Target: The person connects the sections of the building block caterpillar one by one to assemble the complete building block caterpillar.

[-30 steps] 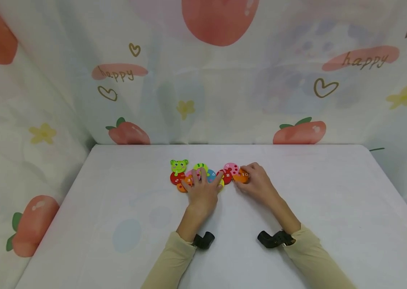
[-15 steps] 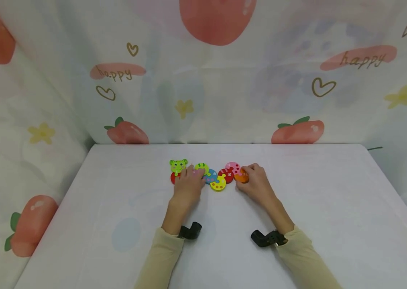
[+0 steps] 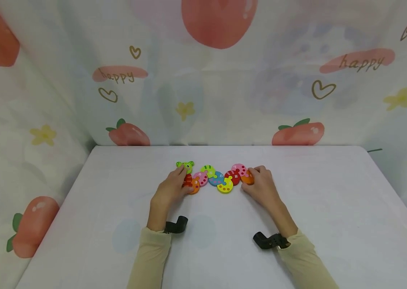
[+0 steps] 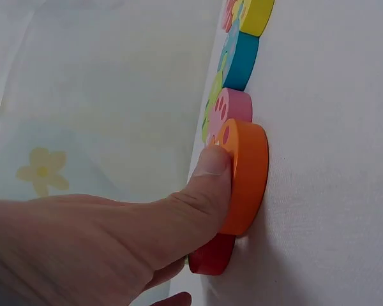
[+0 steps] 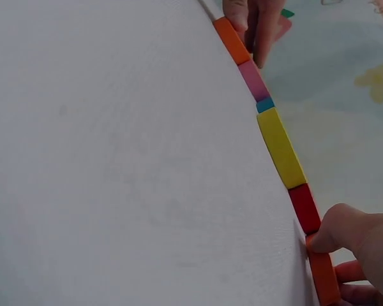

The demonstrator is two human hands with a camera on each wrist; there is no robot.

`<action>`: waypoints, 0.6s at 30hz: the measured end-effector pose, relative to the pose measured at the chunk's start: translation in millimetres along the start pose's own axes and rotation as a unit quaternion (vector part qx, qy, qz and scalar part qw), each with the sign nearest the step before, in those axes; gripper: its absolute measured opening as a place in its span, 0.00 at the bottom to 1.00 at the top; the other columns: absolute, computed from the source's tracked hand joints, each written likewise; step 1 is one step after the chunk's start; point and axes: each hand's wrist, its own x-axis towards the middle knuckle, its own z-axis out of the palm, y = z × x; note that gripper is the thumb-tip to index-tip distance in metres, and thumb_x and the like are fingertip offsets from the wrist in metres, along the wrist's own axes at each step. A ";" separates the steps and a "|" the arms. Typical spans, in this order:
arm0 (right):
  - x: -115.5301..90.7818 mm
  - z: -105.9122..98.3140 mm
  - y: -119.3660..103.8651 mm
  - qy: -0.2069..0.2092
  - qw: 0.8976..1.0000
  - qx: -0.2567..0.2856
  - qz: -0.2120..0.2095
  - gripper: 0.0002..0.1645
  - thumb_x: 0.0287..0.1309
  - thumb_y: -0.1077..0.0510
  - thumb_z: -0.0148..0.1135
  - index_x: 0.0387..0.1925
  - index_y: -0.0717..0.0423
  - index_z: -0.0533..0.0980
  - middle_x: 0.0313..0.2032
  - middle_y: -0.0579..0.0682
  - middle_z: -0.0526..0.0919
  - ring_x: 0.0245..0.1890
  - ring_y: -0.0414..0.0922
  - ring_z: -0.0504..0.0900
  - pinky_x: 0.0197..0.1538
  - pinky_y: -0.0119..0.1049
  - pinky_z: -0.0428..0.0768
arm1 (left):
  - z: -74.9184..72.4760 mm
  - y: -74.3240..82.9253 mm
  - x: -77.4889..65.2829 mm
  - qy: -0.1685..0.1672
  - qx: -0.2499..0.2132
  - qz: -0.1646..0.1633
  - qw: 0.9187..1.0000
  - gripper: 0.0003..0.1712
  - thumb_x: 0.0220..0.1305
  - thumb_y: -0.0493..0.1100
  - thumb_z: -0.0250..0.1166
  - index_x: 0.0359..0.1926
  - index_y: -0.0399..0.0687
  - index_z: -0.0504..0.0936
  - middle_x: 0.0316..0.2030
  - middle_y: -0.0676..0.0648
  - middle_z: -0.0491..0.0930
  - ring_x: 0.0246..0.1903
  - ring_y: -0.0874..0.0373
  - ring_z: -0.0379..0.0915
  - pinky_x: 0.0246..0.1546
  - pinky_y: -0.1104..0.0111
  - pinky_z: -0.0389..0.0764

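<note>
A caterpillar puzzle of several round numbered pieces lies joined in a zigzag row on the white table, its yellow piece (image 3: 225, 186) lowest in the middle. At the left end is a green animal-face head piece (image 3: 186, 165), partly behind fingers. My left hand (image 3: 169, 186) grips that end. Its thumb lies on the orange piece (image 4: 250, 172) in the left wrist view, above a red piece (image 4: 212, 256). My right hand (image 3: 262, 186) pinches the orange end piece (image 3: 248, 178) at the other end, beside the pink one (image 3: 239, 169); thumb and fingers straddle it in the right wrist view.
Black wrist cameras (image 3: 177, 224) are strapped at both wrists, below beige sleeves (image 3: 149, 257). The white table's (image 3: 203, 249) far edge runs close behind the puzzle. A patterned curtain (image 3: 225, 112) with fruit and hearts hangs behind and at the sides.
My left hand has moved from over the middle pieces to the left end and gripped there. The whole row has shifted slightly right. My right hand keeps its hold on the orange end piece.
</note>
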 end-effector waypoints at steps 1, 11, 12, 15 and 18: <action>-0.1 -1.3 -0.7 0.000 1.000 -0.005 -0.001 0.35 0.51 0.58 0.67 0.60 0.70 0.71 0.50 0.65 0.72 0.49 0.57 0.70 0.48 0.48 0.82 | -0.2 0.5 0.5 0.002 0.002 -0.003 1.000 0.44 0.63 0.52 0.65 0.74 0.43 0.57 0.76 0.44 0.52 0.74 0.47 0.50 0.71 0.51 0.62; -5.2 -15.1 -3.6 -0.025 0.998 -0.061 -0.016 0.29 0.48 0.56 0.70 0.49 0.71 0.77 0.37 0.61 0.77 0.37 0.52 0.73 0.38 0.41 0.80 | 8.9 17.3 -3.2 0.038 0.117 -0.017 0.992 0.44 0.58 0.58 0.67 0.68 0.38 0.65 0.67 0.40 0.66 0.64 0.47 0.66 0.60 0.55 0.76; -5.8 -16.3 -3.2 -0.027 0.998 -0.061 -0.020 0.29 0.48 0.56 0.70 0.49 0.71 0.78 0.36 0.61 0.77 0.36 0.51 0.73 0.37 0.41 0.80 | 9.1 18.6 -4.0 0.041 0.126 -0.012 0.991 0.44 0.58 0.58 0.67 0.68 0.38 0.66 0.65 0.40 0.67 0.62 0.48 0.67 0.59 0.56 0.77; -6.8 -20.6 -3.7 -0.032 0.997 -0.065 -0.029 0.28 0.48 0.55 0.71 0.48 0.71 0.78 0.34 0.60 0.77 0.34 0.50 0.74 0.35 0.40 0.78 | 9.0 18.5 -4.3 0.049 0.150 0.007 0.987 0.45 0.56 0.59 0.67 0.68 0.40 0.65 0.61 0.39 0.69 0.59 0.48 0.69 0.57 0.58 0.79; -5.4 -22.8 -5.0 -0.037 0.996 -0.073 -0.032 0.28 0.48 0.55 0.72 0.47 0.71 0.78 0.33 0.61 0.78 0.33 0.50 0.74 0.35 0.40 0.79 | 8.5 13.8 -1.9 0.050 0.163 0.027 0.985 0.46 0.55 0.60 0.67 0.69 0.43 0.65 0.60 0.39 0.69 0.58 0.49 0.68 0.56 0.60 0.79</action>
